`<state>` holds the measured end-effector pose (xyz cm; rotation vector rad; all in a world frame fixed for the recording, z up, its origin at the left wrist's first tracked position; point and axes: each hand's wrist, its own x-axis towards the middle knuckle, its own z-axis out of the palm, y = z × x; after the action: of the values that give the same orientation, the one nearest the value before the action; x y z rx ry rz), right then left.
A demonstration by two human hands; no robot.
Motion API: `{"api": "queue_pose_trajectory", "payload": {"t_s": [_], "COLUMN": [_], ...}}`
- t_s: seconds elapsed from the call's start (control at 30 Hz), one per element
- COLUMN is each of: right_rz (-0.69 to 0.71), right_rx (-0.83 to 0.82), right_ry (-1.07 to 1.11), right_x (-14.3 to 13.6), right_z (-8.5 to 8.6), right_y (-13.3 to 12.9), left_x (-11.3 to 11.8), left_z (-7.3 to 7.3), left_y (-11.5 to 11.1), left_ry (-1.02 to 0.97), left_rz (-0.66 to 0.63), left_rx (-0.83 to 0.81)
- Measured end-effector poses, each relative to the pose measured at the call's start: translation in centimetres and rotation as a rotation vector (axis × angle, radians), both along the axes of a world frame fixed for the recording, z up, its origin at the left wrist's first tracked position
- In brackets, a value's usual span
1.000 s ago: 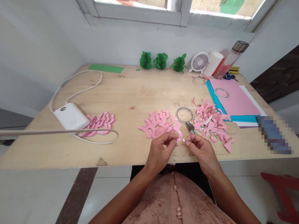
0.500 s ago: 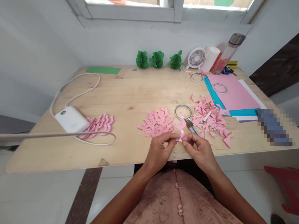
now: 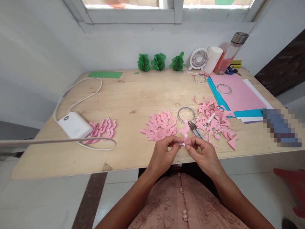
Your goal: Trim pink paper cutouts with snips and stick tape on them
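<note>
- The left hand [image 3: 165, 152] pinches the near end of a wavy pink paper strip with white patches [image 3: 185, 130], seemingly to steady it at the table's near edge.
- The right hand [image 3: 202, 152] has thumb and forefinger close together at that end's small white patch; I cannot tell whether they grip it.
- The strip's free part points far, probably keeping the patched end handy.
- Curved pink paper cutouts [image 3: 159, 125] lie left, jagged pink paper scraps [image 3: 211, 117] right, apparently kept apart.
- Small dark-bladed snips [image 3: 195, 129] lie just beyond the right hand, presumably for easy reach.
</note>
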<state>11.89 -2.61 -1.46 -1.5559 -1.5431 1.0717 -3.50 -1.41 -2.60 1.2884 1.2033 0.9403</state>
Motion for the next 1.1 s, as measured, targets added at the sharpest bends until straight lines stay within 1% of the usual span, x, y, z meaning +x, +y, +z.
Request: {"api": "queue_pose_trajectory", "payload": {"t_s": [0.1, 0.27, 0.4, 0.57, 0.7, 0.93, 1.1], "right_rz": [0.01, 0.018, 0.019, 0.016, 0.019, -0.013, -0.032], "right_rx": [0.002, 0.012, 0.026, 0.001, -0.005, -0.013, -0.022], "right_ry": [-0.004, -0.017, -0.032, -0.027, -0.004, 0.054, 0.064], "right_x": [0.0, -0.1, -0.1, 0.0, 0.0, 0.0, 0.1], "right_z": [0.0, -0.1, 0.0, 0.0, -0.2, -0.1, -0.2], "right_y": [0.0, 0.1, 0.0, 0.0, 0.0, -0.1, -0.1], "left_x": [-0.1, -0.1, 0.1, 0.1, 0.1, 0.5, 0.9], "left_z": [-0.1, 0.3, 0.5, 0.7, 0.6, -0.2, 0.1], "left_y": [0.0, -0.1, -0.1, -0.1, -0.2, -0.3, -0.4], "left_ry": [-0.05, -0.088, -0.046, 0.047, 0.069, -0.036, -0.084], "left_rz": [-0.016, -0.015, -0.004, -0.005, 0.002, 0.018, 0.033], "left_rx": [-0.042, -0.067, -0.018, 0.069, 0.082, 0.035, 0.014]}}
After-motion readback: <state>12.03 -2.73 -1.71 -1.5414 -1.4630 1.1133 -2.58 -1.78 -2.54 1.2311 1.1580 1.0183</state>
